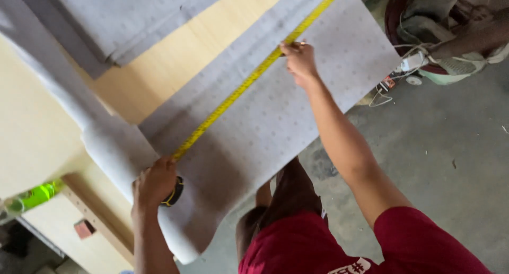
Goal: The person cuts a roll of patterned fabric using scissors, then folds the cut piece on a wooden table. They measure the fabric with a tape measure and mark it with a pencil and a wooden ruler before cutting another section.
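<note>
Head camera looks down on a pale wooden worktable (175, 62) with a sheet of grey dotted fabric (297, 109) spread across it, the sheet's near edge overhanging the table's near edge above the concrete floor (450, 162). A yellow tape measure blade (249, 80) runs in a straight diagonal over the fabric, from the left hand up toward the far edge of the sheet and past the top of the view.

The left hand (155, 183) is clenched around the tape measure case (174, 192) (black with a yellow trim, mostly hidden under the fingers), pressing it onto the fabric at the sheet's near left end, just beside a roll of the same grey fabric (114, 146) that lies along the table's left side. The right hand (300, 63) rests on the fabric farther along the blade, touching its edge; its fingers pinch a small slim object (298, 42) against the tape, too small to identify.

A second folded pile of grey fabric (122, 19) sits at the table's far left corner, well apart from both hands. A green bottle-like item (34, 196) shows at the left edge below the tabletop. Beyond the fabric's far right corner, on the floor, stand a machine with cables (424, 62) and some clutter. The person wears a red shirt (318, 242).
</note>
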